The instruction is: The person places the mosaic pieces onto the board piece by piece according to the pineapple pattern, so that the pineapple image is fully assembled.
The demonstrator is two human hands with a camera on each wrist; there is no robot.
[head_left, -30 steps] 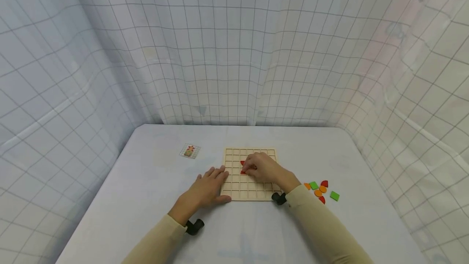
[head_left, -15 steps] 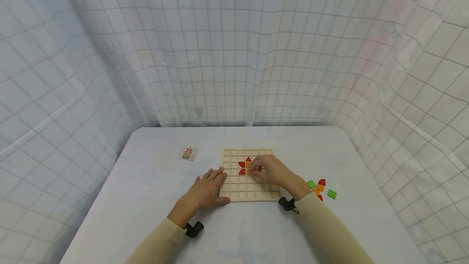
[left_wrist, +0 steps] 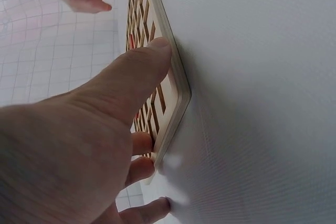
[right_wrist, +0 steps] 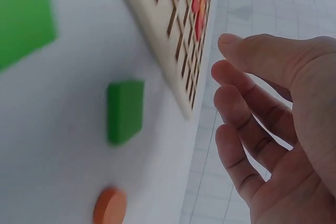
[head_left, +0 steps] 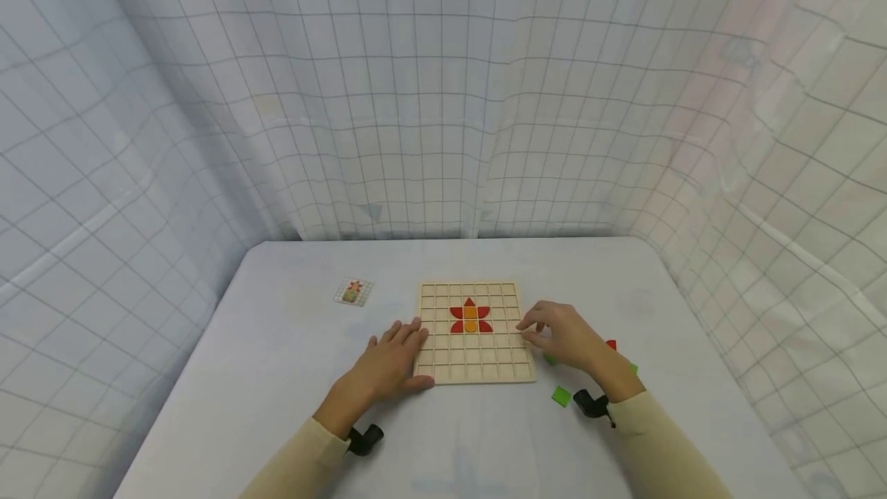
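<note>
Both hands at the grid board, nothing grasped

Left hand [head_left: 388,364] rests relaxed fingers on the wooden grid board [head_left: 474,373], frame centre; right hand [head_left: 564,336], fingers loosely curled and empty, hovers at its right edge, covering loose pieces; a green tile [head_left: 561,396] lies below, a pattern card [head_left: 353,292] upper left.

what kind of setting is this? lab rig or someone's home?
Most likely a staged recording booth, not a home. White grid-lined sheeting hangs on all sides of a plain white table, which carries only a wooden grid board, loose coloured tiles and a small pattern card.
</note>
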